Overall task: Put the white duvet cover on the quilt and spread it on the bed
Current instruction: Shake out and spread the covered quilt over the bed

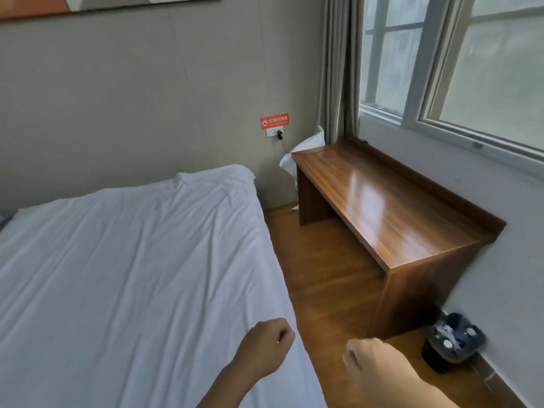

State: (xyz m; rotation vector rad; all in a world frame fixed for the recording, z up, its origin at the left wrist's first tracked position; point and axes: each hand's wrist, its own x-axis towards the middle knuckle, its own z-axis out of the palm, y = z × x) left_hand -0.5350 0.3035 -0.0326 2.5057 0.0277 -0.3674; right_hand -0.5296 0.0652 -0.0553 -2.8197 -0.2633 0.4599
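Observation:
The white duvet [132, 260] lies spread over the bed, lightly wrinkled, and reaches the wall at the far end. Its right edge runs along the strip of wooden floor. My left hand [265, 346] hovers over that right edge near the bottom of the view, fingers curled in, with no cloth seen in it. To its right, my right hand [374, 363] is over the floor with its fingers also curled and nothing in it.
A long wooden desk [388, 207] stands against the window wall to the right of the bed. A white cloth [306, 145] is bunched at its far end, under a wall socket. A black waste bin [453, 343] sits by the desk's near end. A narrow floor strip [321, 278] separates bed and desk.

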